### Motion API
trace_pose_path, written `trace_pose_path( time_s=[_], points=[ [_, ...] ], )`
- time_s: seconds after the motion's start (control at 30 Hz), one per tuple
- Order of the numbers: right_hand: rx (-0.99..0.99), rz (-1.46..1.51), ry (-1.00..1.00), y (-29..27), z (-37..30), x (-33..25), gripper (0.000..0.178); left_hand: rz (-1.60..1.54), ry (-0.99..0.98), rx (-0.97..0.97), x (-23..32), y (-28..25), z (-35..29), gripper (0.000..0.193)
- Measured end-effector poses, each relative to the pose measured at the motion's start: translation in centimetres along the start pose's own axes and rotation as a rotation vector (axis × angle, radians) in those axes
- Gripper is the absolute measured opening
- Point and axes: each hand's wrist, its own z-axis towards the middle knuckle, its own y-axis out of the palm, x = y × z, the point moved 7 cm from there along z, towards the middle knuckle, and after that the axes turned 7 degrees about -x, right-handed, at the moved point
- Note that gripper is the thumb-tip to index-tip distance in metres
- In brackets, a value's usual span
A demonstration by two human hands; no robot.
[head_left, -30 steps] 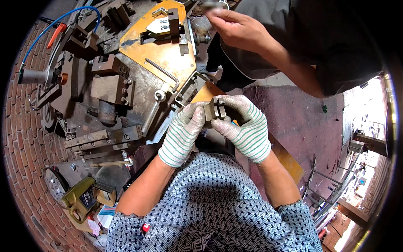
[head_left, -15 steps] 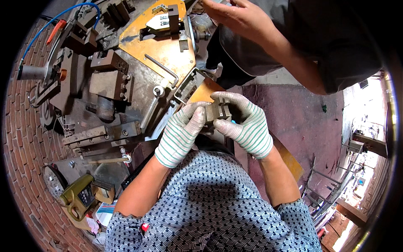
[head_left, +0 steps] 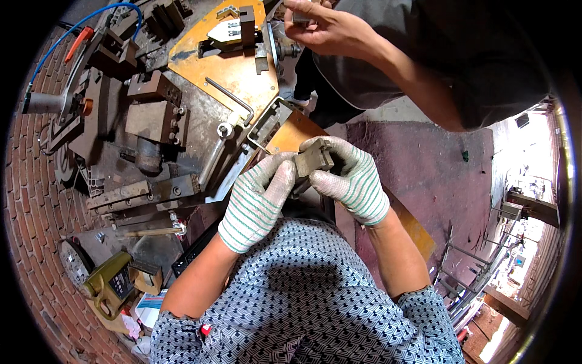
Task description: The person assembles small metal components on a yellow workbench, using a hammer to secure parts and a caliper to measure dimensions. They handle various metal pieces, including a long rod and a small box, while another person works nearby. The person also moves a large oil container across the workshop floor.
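Between my two gloved hands I hold a small notched metal block (head_left: 313, 159) in front of my body. My left hand (head_left: 259, 195), in a white glove with green stripes, pinches its left end between thumb and fingers. My right hand (head_left: 351, 180), gloved alike, grips the right side, thumb below and fingers behind the block. Across from me, another person's bare hand (head_left: 330, 27) holds a small object that I cannot make out well. The yellow machine plate (head_left: 200, 67) lies beyond my left hand.
A hex key (head_left: 230, 100) lies on the yellow plate. Nearer stands a metal lever handle (head_left: 215, 155). Heavy vise-like metal blocks (head_left: 151, 118) fill the bench at left. An olive plastic jug (head_left: 112, 282) sits at lower left. The other person's dark clothing (head_left: 436, 42) occupies the far right.
The metal block has been turned in my hands, so a broader flat face shows in place of the slotted side. The other person's hand has come lower, and the object in it now shows.
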Motion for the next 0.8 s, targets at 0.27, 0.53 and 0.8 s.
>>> trace_pose_path(
  time_s=[0.27, 0.53, 0.8],
  points=[
    [-0.020, 0.058, 0.005, -0.1, -0.1, 0.0, 0.052, 0.083, 0.003, -0.063, 0.6, 0.2, -0.6, 0.056],
    [-0.015, -0.128, -0.066, -0.2, -0.1, -0.2, 0.053, 0.210, 0.060, -0.056, 1.2, 0.2, -0.4, 0.046],
    [-0.011, -0.146, -0.044, 0.0, -0.4, -0.2, 0.052, 0.302, 0.099, -0.070, 1.4, 0.1, -0.6, 0.044]
  ],
)
